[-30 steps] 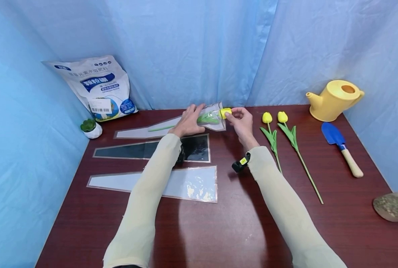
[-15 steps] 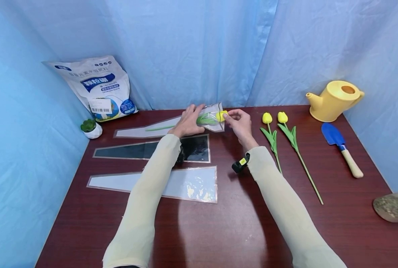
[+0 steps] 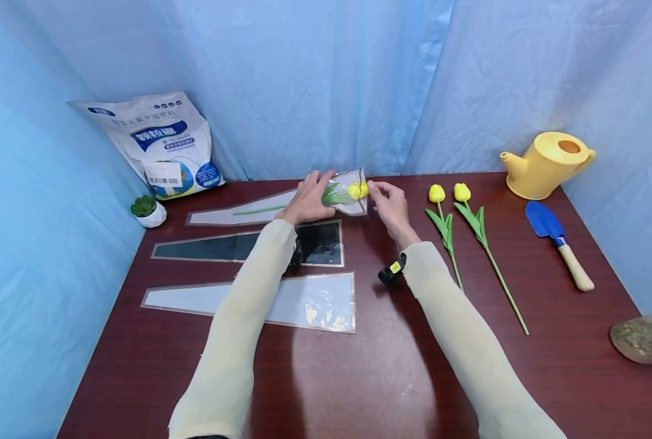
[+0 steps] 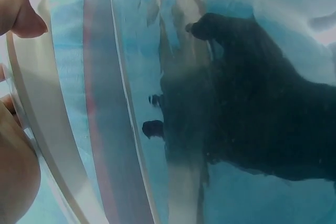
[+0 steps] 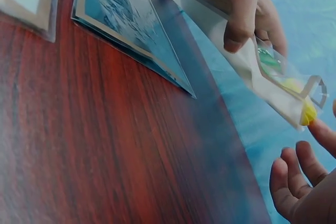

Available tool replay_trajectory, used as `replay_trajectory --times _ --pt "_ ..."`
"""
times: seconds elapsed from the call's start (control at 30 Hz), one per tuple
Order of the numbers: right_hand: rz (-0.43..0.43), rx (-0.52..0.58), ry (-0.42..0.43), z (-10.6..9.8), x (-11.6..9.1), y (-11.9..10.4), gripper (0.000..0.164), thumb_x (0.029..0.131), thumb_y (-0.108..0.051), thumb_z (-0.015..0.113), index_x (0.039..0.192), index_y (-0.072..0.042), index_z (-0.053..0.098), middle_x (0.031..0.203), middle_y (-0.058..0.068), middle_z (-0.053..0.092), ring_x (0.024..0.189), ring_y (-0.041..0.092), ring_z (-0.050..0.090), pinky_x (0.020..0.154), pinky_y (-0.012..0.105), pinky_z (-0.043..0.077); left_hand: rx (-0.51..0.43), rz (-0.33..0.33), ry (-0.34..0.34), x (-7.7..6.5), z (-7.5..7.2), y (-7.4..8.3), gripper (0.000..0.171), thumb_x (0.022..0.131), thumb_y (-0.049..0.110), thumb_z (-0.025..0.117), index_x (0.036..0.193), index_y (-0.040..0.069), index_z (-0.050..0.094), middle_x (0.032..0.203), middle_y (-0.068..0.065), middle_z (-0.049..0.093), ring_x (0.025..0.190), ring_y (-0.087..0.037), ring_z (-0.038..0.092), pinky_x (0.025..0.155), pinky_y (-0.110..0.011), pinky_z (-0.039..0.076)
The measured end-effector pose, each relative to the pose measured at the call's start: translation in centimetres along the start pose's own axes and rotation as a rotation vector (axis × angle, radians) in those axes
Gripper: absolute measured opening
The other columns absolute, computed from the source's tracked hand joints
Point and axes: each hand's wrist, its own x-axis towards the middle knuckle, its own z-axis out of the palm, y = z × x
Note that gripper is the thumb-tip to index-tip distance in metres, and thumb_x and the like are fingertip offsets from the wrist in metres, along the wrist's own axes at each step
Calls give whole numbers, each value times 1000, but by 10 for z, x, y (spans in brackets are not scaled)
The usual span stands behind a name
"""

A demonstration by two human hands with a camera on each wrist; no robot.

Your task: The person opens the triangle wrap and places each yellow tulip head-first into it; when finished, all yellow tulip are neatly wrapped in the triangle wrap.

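At the far side of the table, my left hand (image 3: 309,198) holds a tapered clear flower sleeve (image 3: 353,207) with a white back, its thumb and fingers on either side. A yellow tulip (image 3: 357,191) lies inside, stem to the left and bud near the wide mouth. One fingertip of my right hand (image 3: 391,210) touches the tip of the bud; in the right wrist view the other fingers (image 5: 281,182) are loosely bent and hold nothing. The left wrist view shows part of the left thumb (image 4: 29,22) beside the sleeve's edge.
Nearer lie a dark sleeve (image 3: 210,246) and another white sleeve (image 3: 304,305). Two yellow tulips (image 3: 437,194) (image 3: 462,192), a blue trowel (image 3: 548,219) and a yellow watering can (image 3: 551,161) are right. A fertilizer bag (image 3: 166,143) and potted succulent (image 3: 149,211) stand left; a clear bag (image 3: 641,341) sits far right.
The tulip has slid left, deeper into the sleeve, its bud now inside the mouth. My right hand has followed it left, going from pinching the bud to touching its tip. The left hand stays put.
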Motion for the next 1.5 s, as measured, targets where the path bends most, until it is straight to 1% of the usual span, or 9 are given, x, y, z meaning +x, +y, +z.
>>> replay_trajectory --times 0.13,0.27,0.43,0.53,0.77,0.97,1.07,1.33,1.5 --pt "-16 0 -15 4 0 -1 48 99 -46 58 129 -9 67 123 13 65 105 24 59 78 20 50 4 5 5 1 0 1 95 75 24 72 157 12 27 131 -15 43 117 -28 39 107 -45 35" --pt "-16 -7 -35 8 0 -2 51 98 -46 59 132 -8 65 135 11 63 112 18 56 89 27 52 5 14 6 2 0 1 94 76 25 72 158 13 27 130 -15 43 116 -28 39 105 -45 35" --pt "-25 -19 -76 10 0 -2 53 97 -44 62 134 -7 63 138 13 61 118 22 54 101 36 47 23 12 6 2 0 0 93 77 26 71 158 15 26 128 -14 43 114 -27 38 102 -44 35" --pt "-42 -29 -82 11 0 -2 49 96 -40 65 131 -6 65 133 14 63 114 21 55 98 32 45 30 11 -1 2 -1 0 93 77 27 70 158 16 26 128 -13 43 114 -27 38 101 -42 34" --pt "-44 -32 0 10 2 -4 29 94 -27 69 108 -2 72 109 9 68 92 11 55 78 20 44 26 22 -5 3 -1 -4 95 75 25 72 158 14 26 123 -13 43 111 -27 37 100 -43 34" --pt "21 48 -31 8 6 -5 26 96 -22 66 110 0 72 116 8 68 88 9 58 75 19 50 16 27 -10 1 -4 -10 96 74 22 72 158 13 26 117 -12 39 109 -27 35 98 -42 32" --pt "41 57 -36 8 9 -2 27 97 -22 65 111 0 72 119 9 67 87 9 60 75 20 52 9 24 -27 -1 -5 -13 95 77 21 71 159 14 24 116 -13 37 109 -28 33 99 -44 30" --pt "94 -30 -51 13 18 4 29 98 -28 64 113 -5 72 118 8 65 86 13 56 74 24 51 -1 2 -89 -3 -8 -23 99 76 20 72 160 16 21 129 -14 40 118 -28 36 114 -51 26" --pt "108 -72 -56 16 23 5 27 98 -28 63 113 -6 72 119 9 65 87 16 56 74 26 50 -12 -24 -103 -5 -12 -29 95 80 21 73 160 20 22 136 -14 40 122 -29 36 113 -53 24"
